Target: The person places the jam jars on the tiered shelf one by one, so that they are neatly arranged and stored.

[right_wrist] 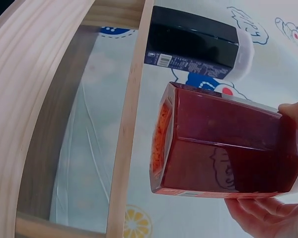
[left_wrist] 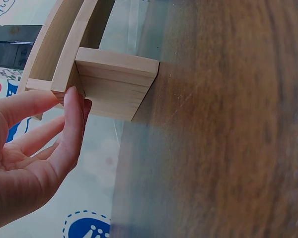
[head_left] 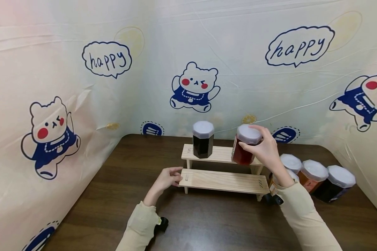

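A two-tier wooden rack stands on the table. My left hand pinches the left end of its lower board; the left wrist view shows thumb and fingertips at the board's corner. My right hand grips an eight-sided jar with dark red contents near its whitish lid. This jar is over the right part of the upper board, slightly tilted. In the right wrist view, its base appears apart from the board's edge. A black-filled jar stands upright on the upper board's left part.
Right of the rack, several lidded jars stand close together on the brown table, among them an orange one and a dark one. My right forearm partly hides this group. A printed cloth hangs behind and along the sides.
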{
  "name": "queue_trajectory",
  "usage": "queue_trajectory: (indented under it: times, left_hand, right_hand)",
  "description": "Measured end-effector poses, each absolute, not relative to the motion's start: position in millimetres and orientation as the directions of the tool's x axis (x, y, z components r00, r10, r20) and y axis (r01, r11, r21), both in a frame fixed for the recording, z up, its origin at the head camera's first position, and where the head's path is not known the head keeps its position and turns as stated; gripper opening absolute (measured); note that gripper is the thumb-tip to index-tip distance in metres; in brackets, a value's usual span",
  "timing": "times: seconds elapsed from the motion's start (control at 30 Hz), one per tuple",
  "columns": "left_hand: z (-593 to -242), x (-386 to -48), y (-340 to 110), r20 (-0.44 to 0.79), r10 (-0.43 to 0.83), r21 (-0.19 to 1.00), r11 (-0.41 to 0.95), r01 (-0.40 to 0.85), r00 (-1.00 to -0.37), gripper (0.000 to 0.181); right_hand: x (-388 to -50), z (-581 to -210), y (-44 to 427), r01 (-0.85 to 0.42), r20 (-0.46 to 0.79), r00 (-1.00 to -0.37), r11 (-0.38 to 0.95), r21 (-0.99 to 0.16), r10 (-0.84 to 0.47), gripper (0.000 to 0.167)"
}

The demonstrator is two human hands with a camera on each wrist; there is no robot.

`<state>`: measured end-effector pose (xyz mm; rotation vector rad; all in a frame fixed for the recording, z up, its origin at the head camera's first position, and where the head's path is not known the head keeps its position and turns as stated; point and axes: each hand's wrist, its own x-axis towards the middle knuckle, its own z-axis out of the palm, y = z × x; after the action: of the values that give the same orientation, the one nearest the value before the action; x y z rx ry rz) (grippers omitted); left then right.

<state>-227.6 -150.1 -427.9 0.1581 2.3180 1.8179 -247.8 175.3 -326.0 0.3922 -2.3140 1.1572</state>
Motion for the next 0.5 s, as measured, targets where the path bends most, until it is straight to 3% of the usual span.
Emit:
queue_trajectory:
  times: [0.5]
  left_hand:
    - [-445, -238, -153, -0.101, 0.179, 0.964, 0.262, -0.052, -0.979, 0.043]
  right_hand:
    - [-264, -327, 152, -0.459, 0.521, -0.851, 0.568, -0.683, -0.062, 0.059]
